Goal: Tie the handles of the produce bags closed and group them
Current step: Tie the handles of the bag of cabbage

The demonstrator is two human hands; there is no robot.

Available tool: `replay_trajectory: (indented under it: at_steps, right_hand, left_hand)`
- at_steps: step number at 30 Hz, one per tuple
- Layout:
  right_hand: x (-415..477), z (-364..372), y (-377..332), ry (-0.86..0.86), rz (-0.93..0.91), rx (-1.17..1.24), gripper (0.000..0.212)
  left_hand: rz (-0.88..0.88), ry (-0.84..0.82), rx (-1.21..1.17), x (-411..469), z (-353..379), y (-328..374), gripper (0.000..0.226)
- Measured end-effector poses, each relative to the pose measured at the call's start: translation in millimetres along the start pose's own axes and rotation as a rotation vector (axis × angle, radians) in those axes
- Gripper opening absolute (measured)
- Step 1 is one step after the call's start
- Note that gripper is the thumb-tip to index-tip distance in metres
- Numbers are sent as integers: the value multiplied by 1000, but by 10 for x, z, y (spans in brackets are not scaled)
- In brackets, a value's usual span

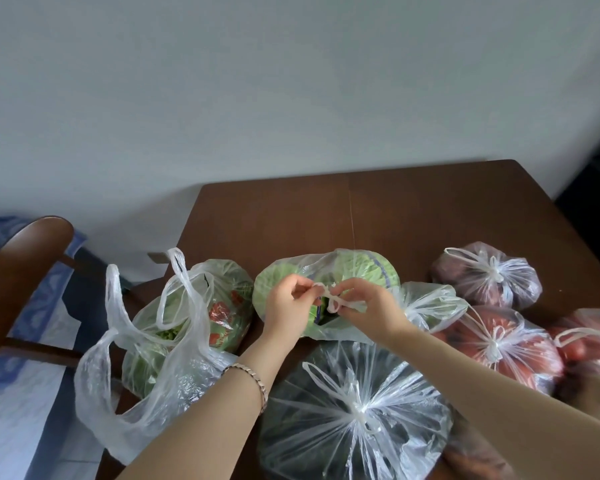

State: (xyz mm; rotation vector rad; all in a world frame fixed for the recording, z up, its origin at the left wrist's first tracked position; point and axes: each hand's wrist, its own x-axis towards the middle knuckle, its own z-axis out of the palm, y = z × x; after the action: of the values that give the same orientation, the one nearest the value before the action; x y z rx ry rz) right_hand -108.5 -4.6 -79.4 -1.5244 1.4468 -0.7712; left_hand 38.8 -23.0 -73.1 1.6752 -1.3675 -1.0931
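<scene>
White plastic handles are being worked into a knot over the cabbage bag, which is sitting on the brown wooden table, just beside the untied bag of greens on its left. The left hand is pinching one twisted handle between thumb and fingertips, and the right hand is pinching the other, with a small loop forming between them. By the look of it, the knot is only half made. Finishing it well is likely calling for drawing both ends outward evenly, keeping the knot low against the cabbage so the thin film is gathering rather than tearing. Knotted bags, including the bag of red produce, are lying grouped to the right.
</scene>
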Motion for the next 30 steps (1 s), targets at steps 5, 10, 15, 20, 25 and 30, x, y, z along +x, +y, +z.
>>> replay_trajectory:
  at_steps: [5, 10, 15, 20, 25, 30]
  right_hand:
    - [14, 32, 8, 125, -31, -24, 14]
    - [39, 75, 20, 74, -255, -280, 18]
    - [150, 43, 79, 53, -252, -312, 39]
    - [391, 42, 115, 273, -330, -511, 35]
    - [279, 133, 517, 268, -320, -739, 30]
    - [147, 263, 773, 259, -329, -692, 25]
  left_hand:
    - [-99, -13, 7, 39, 13, 30, 8]
    - [-133, 8, -18, 55, -3, 34, 8]
    - [41, 115, 231, 256, -53, 64, 12]
    - [242, 182, 612, 775, -67, 284, 16]
    - [125, 93, 807, 1190, -6, 243, 9]
    - [-53, 102, 732, 1343, 64, 12, 12]
